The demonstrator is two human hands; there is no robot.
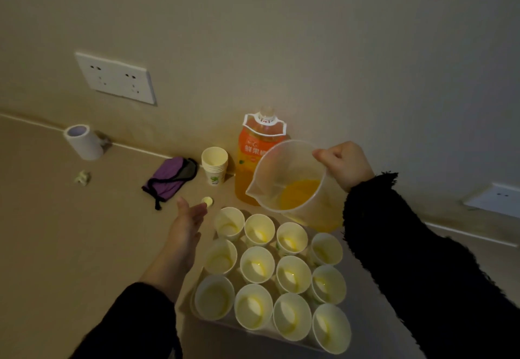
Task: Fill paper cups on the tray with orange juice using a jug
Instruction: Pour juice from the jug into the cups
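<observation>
Twelve paper cups sit barely filled on the tray. The right hand grips the tilted jug above its far edge; the left hand is released alongside. A hasty pour could overshoot rims or topple light cups.

Twelve cups stand in rows on the tray. The jug is over its far edge, the bottle behind, the cup stack and pouch left of that.
</observation>
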